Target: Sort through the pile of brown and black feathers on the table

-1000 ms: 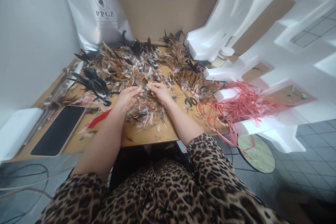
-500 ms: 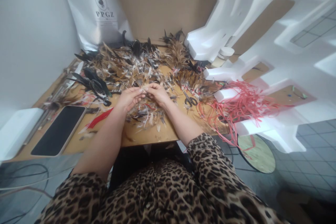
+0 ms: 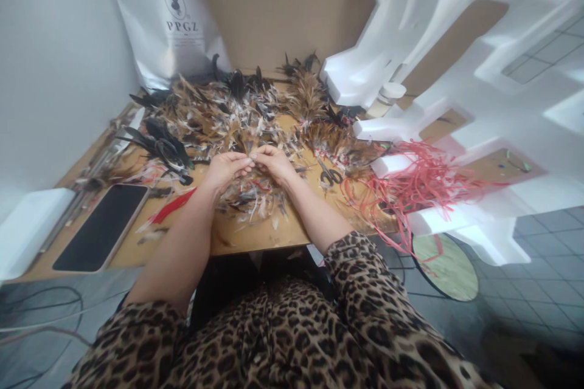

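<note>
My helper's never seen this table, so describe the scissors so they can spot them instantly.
On the wooden table, look between the person's right hand and the tangle of pink strips. There, just nearer the person than a bunch of brown feathers, lie the scissors. Their two dark loop handles set them apart from the feathers and strips around.

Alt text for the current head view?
A person's left-hand grip and right-hand grip pinch together among feathers on a tan table. Scissors and tangled red strips are to the right; a smartphone to the left.

the head view looks forward and down at the nearby table [image 3: 269,238].
</note>
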Motion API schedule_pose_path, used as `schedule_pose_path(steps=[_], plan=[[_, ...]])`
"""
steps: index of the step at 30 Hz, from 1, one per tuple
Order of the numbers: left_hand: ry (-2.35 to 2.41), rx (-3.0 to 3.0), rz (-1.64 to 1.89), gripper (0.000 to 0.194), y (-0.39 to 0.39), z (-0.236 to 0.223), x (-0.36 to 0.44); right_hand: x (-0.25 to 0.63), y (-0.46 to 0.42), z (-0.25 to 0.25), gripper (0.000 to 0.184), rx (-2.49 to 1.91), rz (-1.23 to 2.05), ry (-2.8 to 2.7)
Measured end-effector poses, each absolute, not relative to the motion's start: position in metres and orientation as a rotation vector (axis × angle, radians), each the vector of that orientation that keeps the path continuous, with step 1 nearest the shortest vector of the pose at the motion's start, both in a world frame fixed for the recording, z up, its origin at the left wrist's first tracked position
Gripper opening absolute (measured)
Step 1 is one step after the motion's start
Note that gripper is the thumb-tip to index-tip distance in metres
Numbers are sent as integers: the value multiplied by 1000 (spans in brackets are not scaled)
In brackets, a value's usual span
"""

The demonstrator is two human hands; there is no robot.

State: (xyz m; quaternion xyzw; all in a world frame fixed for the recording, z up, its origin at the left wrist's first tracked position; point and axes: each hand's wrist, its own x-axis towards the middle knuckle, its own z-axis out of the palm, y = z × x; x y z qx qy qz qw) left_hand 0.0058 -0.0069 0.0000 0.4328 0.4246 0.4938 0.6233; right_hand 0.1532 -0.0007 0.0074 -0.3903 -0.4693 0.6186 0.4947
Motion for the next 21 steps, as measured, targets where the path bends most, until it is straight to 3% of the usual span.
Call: schedule_pose_path(steps=[9, 16, 21], plan=[[776, 767, 1216, 12, -6, 13, -6, 165, 7, 9, 31, -983, 1385, -1111], [590, 579, 1225, 15, -7, 21, -14, 166, 13, -6, 17, -1123, 830, -1611], [587, 585, 1211, 17, -8, 19, -12, 160, 5, -3, 30, -1334, 315, -2018]])
